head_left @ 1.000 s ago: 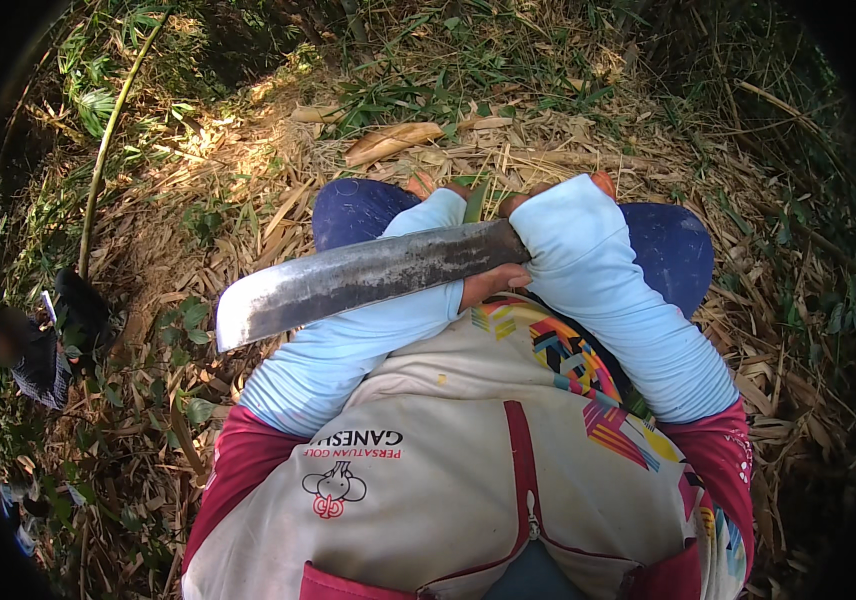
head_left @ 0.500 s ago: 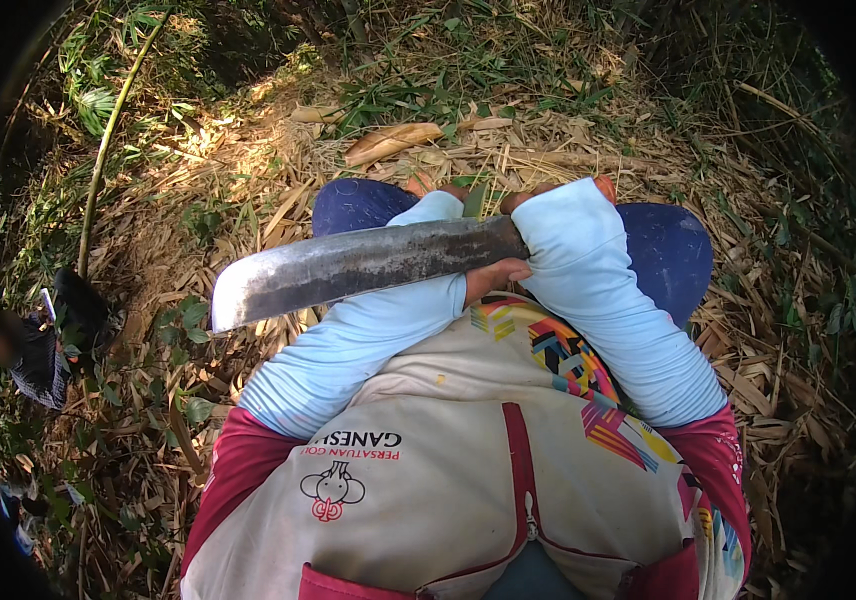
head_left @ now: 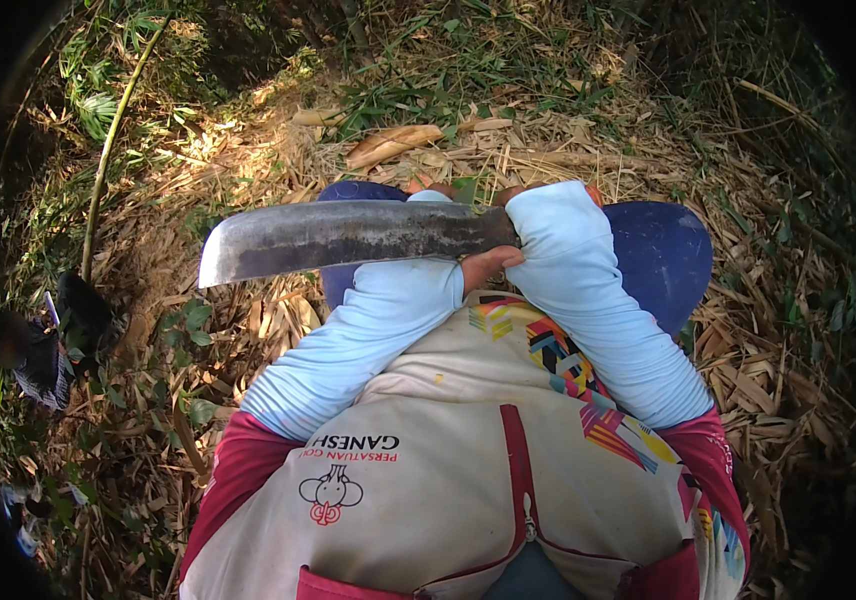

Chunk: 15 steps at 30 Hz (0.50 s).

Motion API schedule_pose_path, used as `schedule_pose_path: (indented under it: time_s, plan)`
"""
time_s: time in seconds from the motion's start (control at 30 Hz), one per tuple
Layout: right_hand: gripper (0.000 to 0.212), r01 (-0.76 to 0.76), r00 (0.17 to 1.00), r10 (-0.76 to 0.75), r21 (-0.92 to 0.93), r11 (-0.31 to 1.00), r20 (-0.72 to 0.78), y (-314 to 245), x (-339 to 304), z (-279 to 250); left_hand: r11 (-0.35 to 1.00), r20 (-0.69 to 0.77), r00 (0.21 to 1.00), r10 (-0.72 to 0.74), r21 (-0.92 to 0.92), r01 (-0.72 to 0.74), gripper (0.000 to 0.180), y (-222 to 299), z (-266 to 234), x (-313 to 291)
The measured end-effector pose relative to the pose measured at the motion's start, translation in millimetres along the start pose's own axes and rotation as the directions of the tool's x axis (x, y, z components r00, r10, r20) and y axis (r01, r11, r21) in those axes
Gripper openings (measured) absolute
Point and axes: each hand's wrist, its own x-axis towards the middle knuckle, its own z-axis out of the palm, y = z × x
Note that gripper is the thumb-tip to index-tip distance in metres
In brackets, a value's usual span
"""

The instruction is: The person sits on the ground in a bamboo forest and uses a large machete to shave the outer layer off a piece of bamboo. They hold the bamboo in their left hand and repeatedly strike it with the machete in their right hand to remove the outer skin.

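Note:
A machete [head_left: 348,240] with a broad, dark-stained steel blade lies across my lap, its squared tip pointing left and its edge bright at the end. My right hand [head_left: 514,196] is closed around its handle, mostly covered by the light blue sleeve cuff. Under the blade, my left hand [head_left: 488,268] shows its thumb reaching toward the right wrist. The blade hides most of its fingers, which look curled, and what they hold cannot be made out. A narrow green piece [head_left: 464,190] pokes up between the hands beyond the blade.
My knees in dark blue trousers [head_left: 660,262] flank the hands. Dry bamboo leaves and litter [head_left: 748,330] cover the ground. A brown husk [head_left: 393,146] lies ahead. At left stand a thin bamboo stem [head_left: 108,150] and dark objects [head_left: 78,310], one with patterned cloth.
The machete's blade has swung up and away from me, so it now lies closer to level. My right wrist has shifted slightly left, and more of my left knee shows below the blade.

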Motion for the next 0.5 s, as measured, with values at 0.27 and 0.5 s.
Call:
schedule_pose_path:
  time_s: [0.27,0.5]
  plan:
    - [0.03,-0.147,0.989,0.145,0.066,0.987,0.038,2.4,-4.0,14.3,0.969,-0.112,0.989,0.093,0.239,-0.064,0.058,3.7,3.7,3.1]
    - [0.018,-0.035,0.988,0.048,0.087,0.996,-0.149,2.4,-3.9,19.3,0.988,-0.093,0.995,-0.034,0.144,0.047,0.058,2.4,2.2,2.7]
